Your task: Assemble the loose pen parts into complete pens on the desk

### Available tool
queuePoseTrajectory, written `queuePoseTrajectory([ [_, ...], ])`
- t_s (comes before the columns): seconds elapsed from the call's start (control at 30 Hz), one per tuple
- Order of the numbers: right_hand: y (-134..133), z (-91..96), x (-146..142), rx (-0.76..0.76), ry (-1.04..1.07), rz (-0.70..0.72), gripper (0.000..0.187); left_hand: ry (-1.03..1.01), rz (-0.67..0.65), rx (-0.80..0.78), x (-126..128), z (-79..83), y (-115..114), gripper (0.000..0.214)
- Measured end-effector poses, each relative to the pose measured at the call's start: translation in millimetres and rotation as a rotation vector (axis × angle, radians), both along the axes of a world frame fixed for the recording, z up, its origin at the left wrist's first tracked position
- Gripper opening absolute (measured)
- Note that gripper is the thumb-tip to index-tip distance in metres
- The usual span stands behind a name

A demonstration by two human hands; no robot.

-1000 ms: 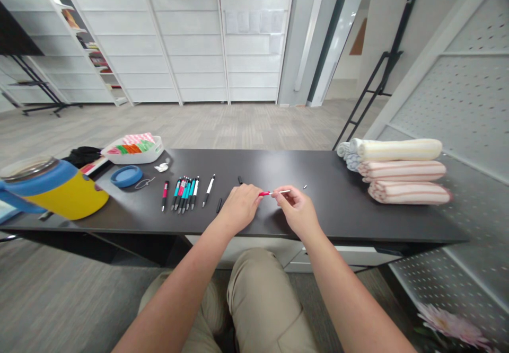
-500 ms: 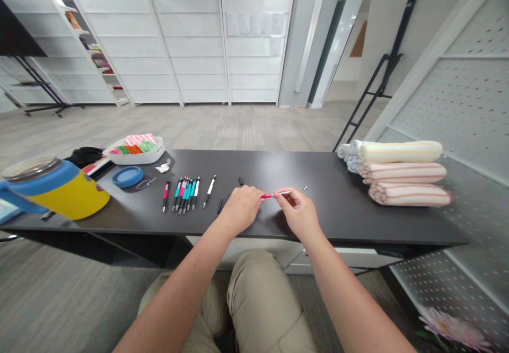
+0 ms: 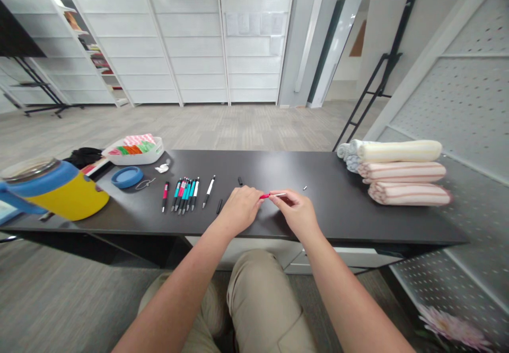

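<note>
My left hand (image 3: 243,204) is closed on a red pen barrel (image 3: 264,196), whose end sticks out past the fingertips. Between the fingers of my right hand (image 3: 296,210) is a thin pale pen refill (image 3: 279,194), lined up with the barrel's end and meeting it. How far the refill reaches into the barrel is hidden. Small black pen parts lie near my left hand: one piece (image 3: 240,181) behind it and a grip sleeve (image 3: 219,206) to its left. A tiny metal tip (image 3: 305,187) rests beyond my right hand.
Left of my hands lie a white pen (image 3: 209,191), a row of several pens (image 3: 186,195) and a red pen (image 3: 165,196). Farther left are a blue lid (image 3: 127,177), a white tray (image 3: 155,155) and a yellow-blue jug (image 3: 75,191). Rolled towels (image 3: 403,173) are stacked right on the dark table (image 3: 318,167).
My right hand has shifted slightly left, bringing its fingertips closer to the red barrel, so less of the barrel shows between the hands. My left hand stays in place.
</note>
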State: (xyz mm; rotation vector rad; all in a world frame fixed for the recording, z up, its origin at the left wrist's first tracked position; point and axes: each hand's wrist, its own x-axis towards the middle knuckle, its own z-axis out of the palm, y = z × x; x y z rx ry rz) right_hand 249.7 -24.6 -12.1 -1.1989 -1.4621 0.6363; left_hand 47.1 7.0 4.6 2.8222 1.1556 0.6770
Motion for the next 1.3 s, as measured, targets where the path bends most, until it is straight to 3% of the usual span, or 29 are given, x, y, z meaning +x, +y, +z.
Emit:
queuePoseTrajectory([
  [0.17, 4.9, -4.0, -0.7, 0.034, 0.022, 0.049, 0.02, -0.022, -0.024, -0.003, 0.3, -2.1, 0.5, 0.027],
  [0.33, 8.3, -4.5, -2.7, -0.094, 0.051, 0.067, 0.047, -0.196, -0.033, -0.024, -2.2, -5.7, 2.9, 0.027],
  [0.43, 6.5, -0.8, -2.4, -0.102, 0.016, 0.006, 0.042, -0.474, -0.041, -0.136, -6.1, -7.0, 5.5, 0.027],
  [0.57, 6.9, 0.0, -1.7, -0.106, -0.131, -0.102, 0.034, -0.953, -0.074, -0.432, -11.0, -9.3, 14.0, 0.025],
  [0.73, 19.5, -8.0, -8.6, -0.071, -0.438, -0.089, 0.027, -1.528, -0.136, -0.696, -16.2, -5.7, 26.4, 0.006],
  [0.8, 25.0, -9.8, -13.8, -0.062, -0.553, -0.099, 0.025, -1.683, -0.186, -0.781, -19.0, -1.4, 28.8, 0.019],
  [0.9, 30.9, -10.0, -20.7, -0.071, -0.667, -0.114, 0.021, -1.752, -0.19, -0.861, -22.6, 3.3, 29.9, 0.05],
  [0.97, 33.2, -10.1, -23.2, -0.073, -0.694, -0.116, 0.015, -1.749, -0.157, -0.837, -23.4, 4.0, 29.8, 0.056],
  [1.13, 36.2, -13.1, -20.8, -0.056, -0.64, -0.092, 0.009, -1.77, -0.096, -0.675, -21.5, 4.7, 29.9, 0.028],
  [1.3, 33.5, -11.7, -18.1, -0.051, -0.426, -0.035, 0.011, -1.933, -0.146, -0.783, -18.4, 14.9, 34.6, 0.022],
])
